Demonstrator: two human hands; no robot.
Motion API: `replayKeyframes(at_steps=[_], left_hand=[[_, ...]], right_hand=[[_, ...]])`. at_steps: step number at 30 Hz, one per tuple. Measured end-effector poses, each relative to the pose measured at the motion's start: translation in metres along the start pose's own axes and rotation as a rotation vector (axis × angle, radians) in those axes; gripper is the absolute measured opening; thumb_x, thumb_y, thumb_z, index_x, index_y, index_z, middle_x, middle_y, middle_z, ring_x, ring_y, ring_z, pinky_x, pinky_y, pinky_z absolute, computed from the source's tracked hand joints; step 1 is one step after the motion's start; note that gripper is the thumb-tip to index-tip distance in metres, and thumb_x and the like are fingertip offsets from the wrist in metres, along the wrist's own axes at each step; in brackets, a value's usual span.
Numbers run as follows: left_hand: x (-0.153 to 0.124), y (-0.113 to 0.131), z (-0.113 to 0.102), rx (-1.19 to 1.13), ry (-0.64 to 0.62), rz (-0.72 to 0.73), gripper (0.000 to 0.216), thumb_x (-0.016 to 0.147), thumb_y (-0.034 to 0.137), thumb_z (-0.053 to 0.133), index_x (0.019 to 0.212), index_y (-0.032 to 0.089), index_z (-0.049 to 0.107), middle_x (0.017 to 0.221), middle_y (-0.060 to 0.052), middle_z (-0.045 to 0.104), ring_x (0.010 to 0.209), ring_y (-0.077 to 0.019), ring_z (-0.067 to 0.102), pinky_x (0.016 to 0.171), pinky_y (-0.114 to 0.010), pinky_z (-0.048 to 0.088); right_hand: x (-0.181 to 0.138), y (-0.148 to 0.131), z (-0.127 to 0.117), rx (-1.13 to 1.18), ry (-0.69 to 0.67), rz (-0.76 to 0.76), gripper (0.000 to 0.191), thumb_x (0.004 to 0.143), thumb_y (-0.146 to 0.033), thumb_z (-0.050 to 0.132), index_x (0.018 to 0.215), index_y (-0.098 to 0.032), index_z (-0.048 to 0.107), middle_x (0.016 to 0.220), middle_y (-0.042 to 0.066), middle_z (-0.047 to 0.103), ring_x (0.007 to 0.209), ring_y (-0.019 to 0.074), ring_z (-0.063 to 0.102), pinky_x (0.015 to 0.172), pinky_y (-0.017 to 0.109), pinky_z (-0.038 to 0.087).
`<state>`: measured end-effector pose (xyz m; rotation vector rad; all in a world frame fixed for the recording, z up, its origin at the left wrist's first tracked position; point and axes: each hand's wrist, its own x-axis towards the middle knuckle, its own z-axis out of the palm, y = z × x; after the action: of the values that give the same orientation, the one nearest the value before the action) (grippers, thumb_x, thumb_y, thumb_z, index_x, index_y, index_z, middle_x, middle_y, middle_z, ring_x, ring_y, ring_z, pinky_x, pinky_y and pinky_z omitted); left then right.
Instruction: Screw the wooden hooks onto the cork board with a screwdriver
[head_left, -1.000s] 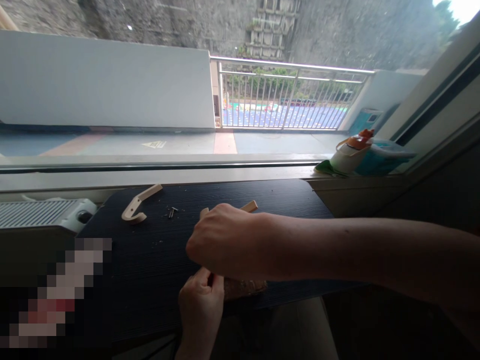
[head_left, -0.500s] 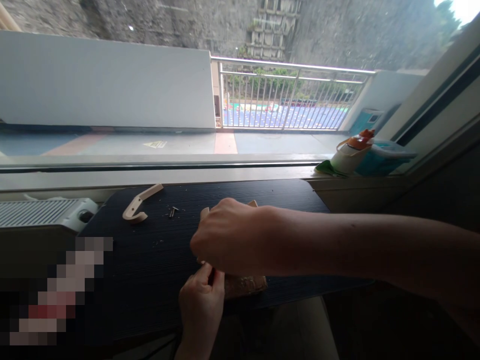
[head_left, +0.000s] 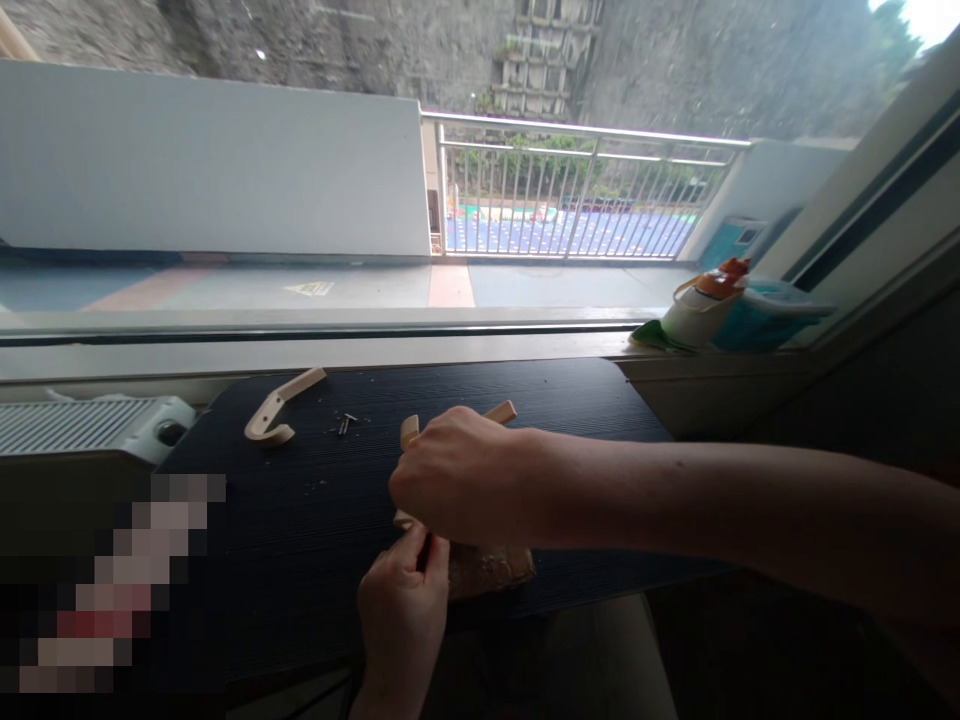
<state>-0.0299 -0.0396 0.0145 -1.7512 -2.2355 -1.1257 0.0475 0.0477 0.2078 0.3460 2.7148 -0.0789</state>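
My right hand (head_left: pixel 465 475) is closed in a fist, palm down, over a pale curved wooden piece (head_left: pixel 501 411). Its ends stick out behind and beside the knuckles; whatever the fist grips is hidden under it. Directly below, my left hand (head_left: pixel 405 595) has thumb and forefinger drawn together at the near end of the pale wood. What sits in that pinch I cannot make out. A rough brown block (head_left: pixel 491 572) lies under the right wrist, right of the left hand. Farther left on the table rests a pale wooden hook (head_left: pixel 266 415) with small holes.
Several small screws or nails (head_left: pixel 346 424) and crumbs lie on the dark table (head_left: pixel 300 540). Behind it runs a window sill (head_left: pixel 420 350). A white bottle with an orange top (head_left: pixel 697 310) and a teal container (head_left: pixel 772 315) stand there. A white radiator (head_left: pixel 90 425) is at left.
My right fist has shifted slightly right and turned a little, showing more of the pale wood's ends. My left hand has stayed in place.
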Motion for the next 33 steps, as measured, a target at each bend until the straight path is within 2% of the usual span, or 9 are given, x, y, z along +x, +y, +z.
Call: replayKeyframes(at_steps=[5, 9, 15, 20, 23, 25, 28, 31, 33], left_hand=[[0.001, 0.001, 0.0, -0.026, -0.007, -0.026, 0.032, 0.082, 0.028, 0.045, 0.06, 0.021, 0.067, 0.049, -0.003, 0.065, 0.04, -0.0133, 0.056, 0.044, -0.023, 0.034], [0.0, 0.0, 0.0, 0.001, -0.001, -0.027, 0.032, 0.079, 0.025, 0.045, 0.052, 0.022, 0.063, 0.044, -0.003, 0.061, 0.041, -0.0145, 0.057, 0.045, -0.024, 0.034], [-0.002, -0.002, 0.003, -0.021, 0.004, -0.022, 0.028, 0.08, 0.025, 0.047, 0.081, 0.018, 0.073, 0.061, -0.006, 0.071, 0.047, -0.0157, 0.063, 0.047, -0.024, 0.037], [-0.002, -0.002, 0.001, -0.01, -0.03, -0.04, 0.028, 0.081, 0.025, 0.047, 0.081, 0.018, 0.074, 0.054, -0.004, 0.069, 0.044, -0.016, 0.061, 0.045, -0.024, 0.036], [-0.001, -0.001, 0.0, -0.024, -0.021, -0.029, 0.029, 0.082, 0.025, 0.047, 0.088, 0.017, 0.073, 0.062, -0.006, 0.072, 0.047, -0.0157, 0.063, 0.044, -0.024, 0.036], [-0.001, 0.0, 0.0, -0.019, 0.001, -0.009, 0.028, 0.082, 0.025, 0.047, 0.086, 0.017, 0.073, 0.062, -0.006, 0.072, 0.047, -0.0158, 0.063, 0.045, -0.024, 0.036], [-0.001, 0.0, 0.0, 0.013, 0.024, 0.011, 0.029, 0.082, 0.026, 0.046, 0.071, 0.019, 0.072, 0.051, -0.004, 0.067, 0.042, -0.0155, 0.059, 0.044, -0.024, 0.035], [-0.001, 0.0, 0.0, 0.02, 0.026, 0.016, 0.033, 0.082, 0.027, 0.045, 0.057, 0.02, 0.066, 0.045, -0.003, 0.062, 0.039, -0.0145, 0.056, 0.044, -0.024, 0.034], [-0.001, 0.0, 0.0, 0.002, 0.02, 0.016, 0.034, 0.083, 0.028, 0.045, 0.057, 0.02, 0.066, 0.047, -0.003, 0.064, 0.04, -0.014, 0.056, 0.044, -0.024, 0.035]], right_hand=[[-0.004, 0.0, -0.005, -0.013, 0.023, 0.019, 0.014, 0.079, -0.004, 0.051, 0.072, -0.01, 0.062, 0.082, 0.01, 0.065, 0.074, 0.0177, 0.063, 0.056, 0.026, 0.044], [-0.005, -0.003, -0.007, -0.008, -0.021, -0.012, 0.018, 0.078, 0.0, 0.051, 0.069, -0.01, 0.063, 0.076, 0.009, 0.065, 0.073, 0.0168, 0.062, 0.058, 0.026, 0.044], [-0.003, 0.001, -0.001, 0.005, -0.024, -0.02, 0.016, 0.083, -0.005, 0.049, 0.076, -0.009, 0.064, 0.079, 0.009, 0.066, 0.079, 0.0178, 0.063, 0.058, 0.026, 0.044], [-0.002, 0.0, -0.002, 0.007, -0.035, 0.048, 0.016, 0.081, -0.005, 0.049, 0.076, -0.01, 0.063, 0.081, 0.009, 0.066, 0.077, 0.0177, 0.063, 0.056, 0.025, 0.044], [-0.004, -0.001, -0.005, -0.017, -0.024, 0.054, 0.014, 0.079, -0.005, 0.05, 0.075, -0.01, 0.063, 0.082, 0.009, 0.066, 0.073, 0.0168, 0.063, 0.055, 0.025, 0.043], [-0.006, -0.002, -0.007, -0.039, -0.007, 0.038, 0.013, 0.076, -0.003, 0.052, 0.072, -0.01, 0.062, 0.083, 0.009, 0.066, 0.07, 0.0156, 0.061, 0.054, 0.024, 0.043], [-0.007, -0.002, -0.01, -0.039, -0.006, 0.0, 0.012, 0.071, 0.0, 0.056, 0.066, -0.01, 0.061, 0.073, 0.007, 0.064, 0.067, 0.014, 0.06, 0.053, 0.023, 0.041], [-0.005, -0.002, -0.011, 0.002, -0.01, -0.047, 0.015, 0.073, 0.0, 0.054, 0.064, -0.01, 0.06, 0.064, 0.004, 0.061, 0.067, 0.0134, 0.059, 0.056, 0.023, 0.041], [-0.002, -0.001, -0.012, 0.012, -0.03, -0.045, 0.017, 0.076, 0.001, 0.051, 0.067, -0.009, 0.062, 0.066, 0.004, 0.061, 0.069, 0.0138, 0.06, 0.057, 0.024, 0.042]])
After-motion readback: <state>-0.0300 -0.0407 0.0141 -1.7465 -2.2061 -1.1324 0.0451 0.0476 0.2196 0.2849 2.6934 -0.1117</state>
